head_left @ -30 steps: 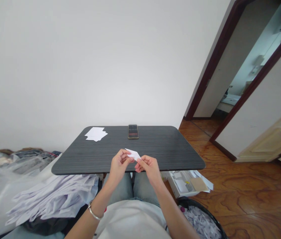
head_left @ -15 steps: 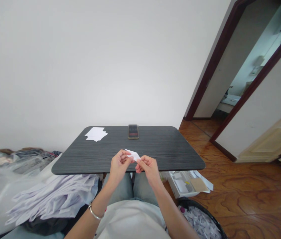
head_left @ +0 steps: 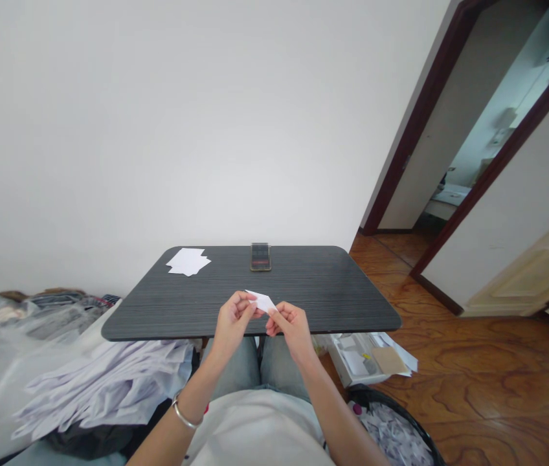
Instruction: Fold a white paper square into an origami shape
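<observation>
A small folded piece of white paper [head_left: 263, 302] is held between my two hands, over the near edge of the dark table [head_left: 323, 285]. My left hand [head_left: 234, 317] pinches its left end between thumb and fingers. At its lower right corner my right hand [head_left: 291, 325] grips it between thumb and index finger, the other fingers curled under. Toward the far left of the tabletop lies a loose pile of white paper sheets [head_left: 188, 261], apart from both hands. A phone [head_left: 260, 257] rests near the table's back edge.
Folded pale cloth [head_left: 109, 382] and other fabric are heaped at the left. On the floor at the right are an open white box [head_left: 352, 366] with papers and a black bag [head_left: 415, 414] full of paper scraps. A white wall [head_left: 235, 123] stands behind the table.
Almost nothing differs. Both hands keep their grip on the folded paper, which has shifted very slightly to the right.
</observation>
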Tool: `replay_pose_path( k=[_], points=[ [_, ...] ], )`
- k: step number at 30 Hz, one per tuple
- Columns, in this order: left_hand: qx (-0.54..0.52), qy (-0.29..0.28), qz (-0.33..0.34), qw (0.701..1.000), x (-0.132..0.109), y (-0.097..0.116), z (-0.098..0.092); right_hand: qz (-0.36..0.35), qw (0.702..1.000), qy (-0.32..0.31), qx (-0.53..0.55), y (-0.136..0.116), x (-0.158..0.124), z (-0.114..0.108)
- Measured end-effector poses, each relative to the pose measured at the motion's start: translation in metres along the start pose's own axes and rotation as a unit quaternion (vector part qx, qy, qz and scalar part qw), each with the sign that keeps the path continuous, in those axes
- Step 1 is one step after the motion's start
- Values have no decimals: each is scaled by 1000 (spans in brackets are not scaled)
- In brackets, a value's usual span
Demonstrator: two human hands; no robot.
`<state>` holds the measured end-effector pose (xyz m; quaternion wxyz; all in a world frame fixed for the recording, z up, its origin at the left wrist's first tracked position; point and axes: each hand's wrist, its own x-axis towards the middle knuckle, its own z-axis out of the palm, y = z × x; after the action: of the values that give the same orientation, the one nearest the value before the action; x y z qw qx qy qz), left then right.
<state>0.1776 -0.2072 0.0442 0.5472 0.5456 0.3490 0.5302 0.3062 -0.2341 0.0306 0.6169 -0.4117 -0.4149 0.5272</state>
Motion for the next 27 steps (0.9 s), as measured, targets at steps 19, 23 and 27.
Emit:
replay_pose_path(
  k=[19, 23, 27],
  points=[
    [36, -20, -25, 999, -5, 11, 6, 12, 999, 2, -32, -1, 4, 0],
    [26, -9, -41, 999, -5, 13, 8, 7, 999, -3, -39, -1, 4, 1],
    [8, -14, -48, 999, -4, 13, 7, 5, 999, -9, -53, -1, 4, -2]
  ],
)
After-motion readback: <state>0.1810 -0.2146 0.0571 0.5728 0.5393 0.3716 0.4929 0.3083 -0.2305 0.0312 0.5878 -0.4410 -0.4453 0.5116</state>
